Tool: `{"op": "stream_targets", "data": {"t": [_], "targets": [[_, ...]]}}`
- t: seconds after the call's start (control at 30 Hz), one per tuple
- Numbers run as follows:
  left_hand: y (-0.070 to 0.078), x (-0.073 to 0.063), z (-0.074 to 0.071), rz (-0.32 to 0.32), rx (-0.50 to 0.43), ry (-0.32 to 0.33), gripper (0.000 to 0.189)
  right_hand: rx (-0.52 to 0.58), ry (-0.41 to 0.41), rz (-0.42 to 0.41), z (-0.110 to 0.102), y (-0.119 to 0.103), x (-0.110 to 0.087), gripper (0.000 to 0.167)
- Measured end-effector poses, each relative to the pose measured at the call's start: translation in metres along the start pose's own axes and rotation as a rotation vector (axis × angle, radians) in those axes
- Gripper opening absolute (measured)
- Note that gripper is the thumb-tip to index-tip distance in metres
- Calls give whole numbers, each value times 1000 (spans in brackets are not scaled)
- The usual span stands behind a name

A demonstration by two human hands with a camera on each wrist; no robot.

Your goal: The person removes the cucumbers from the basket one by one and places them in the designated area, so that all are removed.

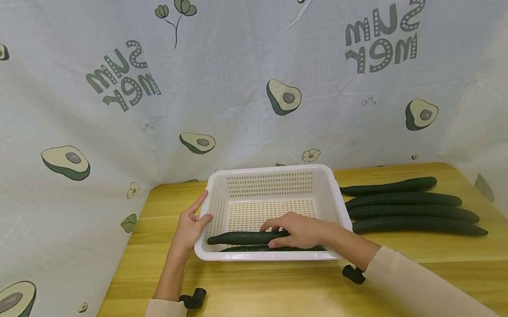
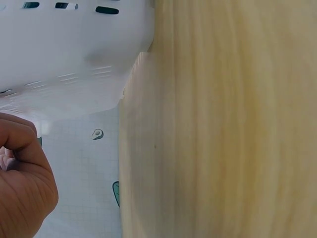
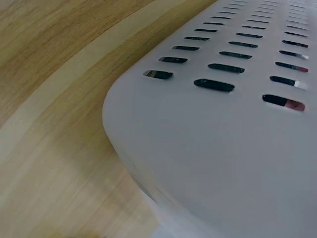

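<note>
A white perforated plastic basket (image 1: 270, 169) stands on the wooden table. At its left rim my left hand (image 1: 191, 228) grips the edge, thumb over the inner side and fingers along the outside. Inside the basket, my right hand (image 1: 299, 231) holds a long dark green cucumber (image 1: 235, 238) near its right part, thumb on the near side. A second cucumber (image 1: 251, 249) lies along the basket's front wall, partly covered by that hand. In the right wrist view the basket wall (image 3: 198, 139) hides the hand, with dark green showing through its slots.
Right of the basket several cucumbers (image 1: 411, 220) lie side by side on the table (image 1: 273, 306), their left ends close to the basket wall. Behind the table hangs a pale curtain (image 1: 233, 75) printed with avocados. Black wrist-worn pieces (image 1: 194, 298) show at both forearms.
</note>
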State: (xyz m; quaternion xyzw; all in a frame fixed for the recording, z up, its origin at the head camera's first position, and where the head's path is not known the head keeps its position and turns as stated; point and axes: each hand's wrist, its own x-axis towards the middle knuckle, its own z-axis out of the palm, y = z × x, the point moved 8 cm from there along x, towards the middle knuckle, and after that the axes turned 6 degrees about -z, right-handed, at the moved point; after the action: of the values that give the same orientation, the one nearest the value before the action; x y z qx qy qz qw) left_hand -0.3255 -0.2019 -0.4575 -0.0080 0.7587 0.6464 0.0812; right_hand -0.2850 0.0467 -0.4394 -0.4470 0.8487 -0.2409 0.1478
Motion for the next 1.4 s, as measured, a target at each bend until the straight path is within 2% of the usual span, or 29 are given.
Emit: {"op": "stream_targets", "data": {"t": [0.33,0.57,1.07,1.4], "targets": [[1,0,-1,-8,-1,12,70,89,119,-12,-18,-3,-5,44],[2,0,0,-6,8,7,71,21,175,-55,-31,-12,-11,41],[-2,2,0,-24,-9,-7,71,27,309,-52,-68,-26,-33,40],[2,0,-1,-22,-2,3,71,2,373,-70,-94,-40,-47,40]]}}
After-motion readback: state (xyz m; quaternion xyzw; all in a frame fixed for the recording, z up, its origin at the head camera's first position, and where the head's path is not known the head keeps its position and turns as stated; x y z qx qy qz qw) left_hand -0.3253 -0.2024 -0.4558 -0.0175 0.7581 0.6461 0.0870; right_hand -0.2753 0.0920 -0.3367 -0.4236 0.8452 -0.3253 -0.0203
